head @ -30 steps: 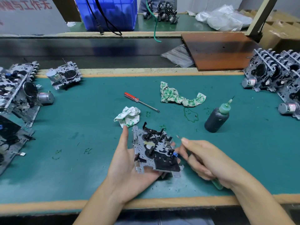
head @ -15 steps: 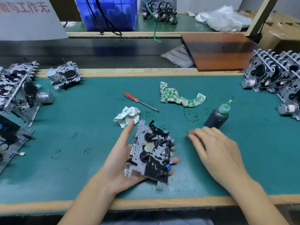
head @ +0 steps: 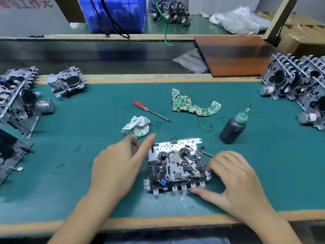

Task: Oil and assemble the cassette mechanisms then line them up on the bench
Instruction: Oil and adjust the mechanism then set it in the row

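Cassette mechanism point(head: 176, 167) lies flat on the bench point(head: 88, 191) between our hands, left hand point(head: 119, 166) spread loose, right hand point(head: 233, 178) pinching its corner; stiff but delicate, we judge, so we grip the plate edges.

Assembly workshop: bench point(head: 70, 155), stacked mechanisms point(head: 295, 80).
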Demonstrator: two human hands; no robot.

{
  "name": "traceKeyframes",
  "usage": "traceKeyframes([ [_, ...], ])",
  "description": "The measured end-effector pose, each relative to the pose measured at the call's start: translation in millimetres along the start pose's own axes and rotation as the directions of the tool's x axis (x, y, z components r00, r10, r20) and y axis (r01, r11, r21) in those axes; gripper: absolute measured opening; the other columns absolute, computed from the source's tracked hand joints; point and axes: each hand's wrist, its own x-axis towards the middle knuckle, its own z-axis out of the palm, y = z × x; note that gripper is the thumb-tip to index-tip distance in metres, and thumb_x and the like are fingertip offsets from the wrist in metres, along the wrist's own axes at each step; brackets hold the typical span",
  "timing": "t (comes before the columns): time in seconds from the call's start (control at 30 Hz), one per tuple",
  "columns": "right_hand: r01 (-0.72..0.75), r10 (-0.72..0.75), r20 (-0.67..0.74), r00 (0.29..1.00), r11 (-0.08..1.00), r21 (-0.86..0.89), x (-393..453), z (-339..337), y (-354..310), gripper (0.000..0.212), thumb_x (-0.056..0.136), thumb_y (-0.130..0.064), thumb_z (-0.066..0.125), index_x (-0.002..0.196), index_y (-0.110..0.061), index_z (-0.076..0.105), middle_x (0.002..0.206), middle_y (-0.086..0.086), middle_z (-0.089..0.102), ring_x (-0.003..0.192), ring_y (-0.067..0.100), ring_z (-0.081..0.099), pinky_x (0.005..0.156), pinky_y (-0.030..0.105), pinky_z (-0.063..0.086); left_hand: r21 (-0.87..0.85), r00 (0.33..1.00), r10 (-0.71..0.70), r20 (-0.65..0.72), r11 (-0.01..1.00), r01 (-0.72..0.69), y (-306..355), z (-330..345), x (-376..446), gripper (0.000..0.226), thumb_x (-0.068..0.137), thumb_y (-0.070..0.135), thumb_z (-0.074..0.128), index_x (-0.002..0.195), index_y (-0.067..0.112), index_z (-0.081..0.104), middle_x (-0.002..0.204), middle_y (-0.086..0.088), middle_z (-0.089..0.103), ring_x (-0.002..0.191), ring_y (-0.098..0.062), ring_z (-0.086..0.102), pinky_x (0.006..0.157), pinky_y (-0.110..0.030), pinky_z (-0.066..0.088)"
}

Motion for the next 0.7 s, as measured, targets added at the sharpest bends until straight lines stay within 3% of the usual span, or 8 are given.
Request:
traceKeyframes([
  [0.03, -0.017, 0.017, -0.008, 1.0, 1.0, 0.003, -0.8, 1.1, -1.1, 0.055, 0.077, -0.065, 0.058, 0.067, -0.011, 0.057, 0.069, -0.003, 0.053, 0.069, 0.022, 0.052, 0.077, 0.03, 0.04, 0.156, 0.994, 0.068, -0.086, 0.986, -0.054, -1.3, 0.9, -13.0, 0.078, 0.062, 0.094, 0.006, 0.066, 0.029, 0.05, 0.051, 0.011, 0.053, 0.052, -0.009, 0.049, 0.05, -0.026, 0.031],
  [0.1, -0.03, 0.03, -0.019, 0.999, 1.0, 0.005, 1.0, 2.6, -2.9, 0.054, 0.076, -0.062, 0.059, 0.066, -0.01, 0.056, 0.068, -0.002, 0.052, 0.067, 0.022, 0.051, 0.075, 0.03, 0.039, 0.266, 0.988, 0.153, -0.014, 0.953, -0.144, -4.7, 7.0, -34.2, 0.078, 0.06, 0.095, 0.002, 0.067, 0.029, 0.042, 0.05, 0.011, 0.048, 0.05, -0.008, 0.05, 0.045, -0.022, 0.021],
  [0.17, -0.033, 0.033, -0.022, 0.999, 0.999, -0.001, 2.5, 3.8, -4.0, 0.052, 0.077, -0.059, 0.058, 0.066, -0.009, 0.056, 0.068, -0.001, 0.052, 0.066, 0.023, 0.05, 0.074, 0.03, 0.038, 0.345, 0.969, 0.247, 0.027, 0.907, -0.241, -7.6, 15.3, -43.2, 0.072, 0.061, 0.094, 0.011, 0.068, 0.029, 0.041, 0.05, 0.011, 0.043, 0.053, -0.016, 0.058, 0.042, -0.02, 0.017],
  [0.27, -0.003, 0.002, -0.025, 1.0, 0.999, -0.035, 3.2, 3.3, -4.6, 0.05, 0.079, -0.058, 0.055, 0.066, -0.009, 0.057, 0.068, -0.001, 0.052, 0.067, 0.021, 0.05, 0.075, 0.027, 0.035, 0.276, 0.94, 0.339, -0.027, 0.907, -0.319, -9.7, 20.8, -40.5, 0.054, 0.062, 0.085, 0.035, 0.057, 0.031, 0.041, 0.041, 0.009, 0.045, 0.04, -0.015, 0.054, 0.036, -0.021, 0.022],
  [0.33, 0.005, -0.007, -0.036, 0.999, 0.998, -0.057, 2.3, 2.6, -4.8, 0.051, 0.08, -0.058, 0.052, 0.065, -0.01, 0.058, 0.067, -0.002, 0.053, 0.068, 0.021, 0.05, 0.075, 0.027, 0.034, 0.249, 0.929, 0.363, -0.077, 0.909, -0.335, -9.4, 24.2, -39.6, 0.056, 0.061, 0.082, 0.041, 0.05, 0.026, 0.04, 0.036, 0.006, 0.044, 0.032, -0.015, 0.049, 0.033, -0.024, 0.028],
  [0.53, -0.005, 0.004, -0.036, 0.999, 1.0, -0.023, 0.2, 6.4, -4.0, 0.05, 0.077, -0.058, 0.056, 0.064, -0.01, 0.057, 0.066, -0.003, 0.053, 0.068, 0.021, 0.051, 0.076, 0.027, 0.037, 0.246, 0.922, 0.341, -0.181, 0.924, -0.293, -8.2, 33.6, -39.0, 0.062, 0.056, 0.078, 0.045, 0.042, 0.018, 0.038, 0.03, 0.001, 0.037, 0.027, -0.02, 0.042, 0.034, -0.02, 0.029],
  [0.6, 0.001, -0.001, -0.023, 1.0, 1.0, 0.008, 0.4, 5.8, -3.0, 0.05, 0.073, -0.06, 0.06, 0.064, -0.011, 0.055, 0.066, -0.004, 0.05, 0.068, 0.019, 0.047, 0.076, 0.027, 0.037, 0.238, 0.935, 0.312, -0.171, 0.934, -0.268, -8.8, 35.7, -38.1, 0.064, 0.054, 0.078, 0.045, 0.04, 0.015, 0.044, 0.029, 0.0, 0.036, 0.027, -0.021, 0.042, 0.034, -0.021, 0.03],
  [0.7, -0.005, 0.004, -0.053, 0.999, 1.0, -0.018, 0.3, 7.6, -3.6, 0.051, 0.075, -0.059, 0.058, 0.061, -0.011, 0.053, 0.063, -0.004, 0.05, 0.065, 0.021, 0.05, 0.074, 0.027, 0.037, 0.221, 0.92, 0.363, -0.149, 0.919, -0.326, -14.1, 34.2, -34.3, 0.065, 0.056, 0.081, 0.046, 0.042, 0.017, 0.041, 0.03, 0.0, 0.037, 0.028, -0.02, 0.042, 0.033, -0.024, 0.033],
])
